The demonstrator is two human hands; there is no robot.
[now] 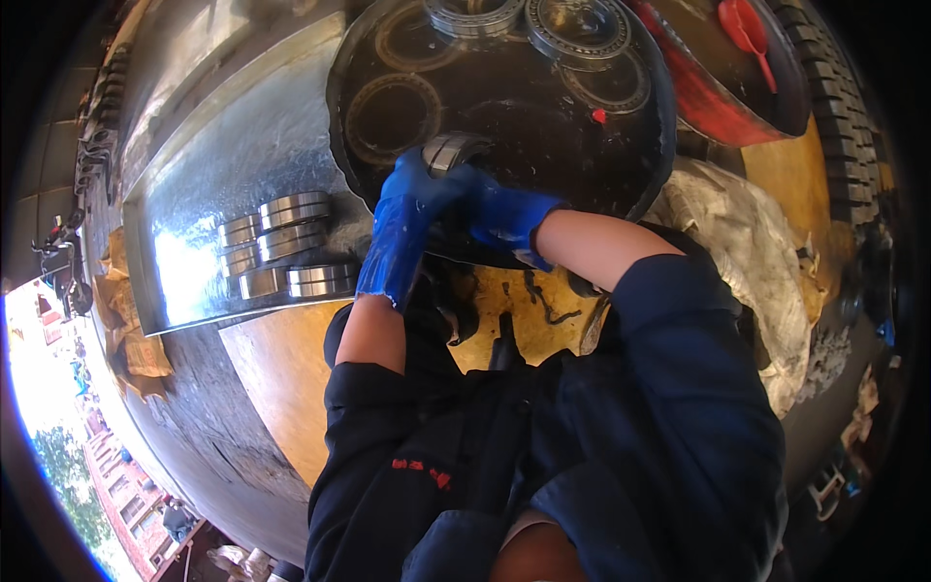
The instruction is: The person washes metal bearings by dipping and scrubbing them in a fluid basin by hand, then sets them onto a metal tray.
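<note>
A steel bearing ring (pixel 452 150), round and grey with a shiny rim, sits at the near edge of a wide black round basin of dark liquid (pixel 504 107), half lifted out of the liquid. The left hand (pixel 419 189), in a blue rubber glove, is closed on the ring's left side, and the right hand (pixel 504 211), also gloved in blue, presses against it from the right and below; both are wrapped on the ring. More steel bearing rings (pixel 578 27) lie further back in the basin, some sunk under the liquid. To the left, on a galvanised metal tray (pixel 223 155) resting on the bench (pixel 281 378), stands a cluster of stacked shiny bearing rings (pixel 286 247), well apart from the hands. A red plastic scoop (pixel 745 29) lies in a red-rimmed tub (pixel 718 97) at the upper right. Crumpled pale cloth (pixel 737 233) lies right of the basin.
</note>
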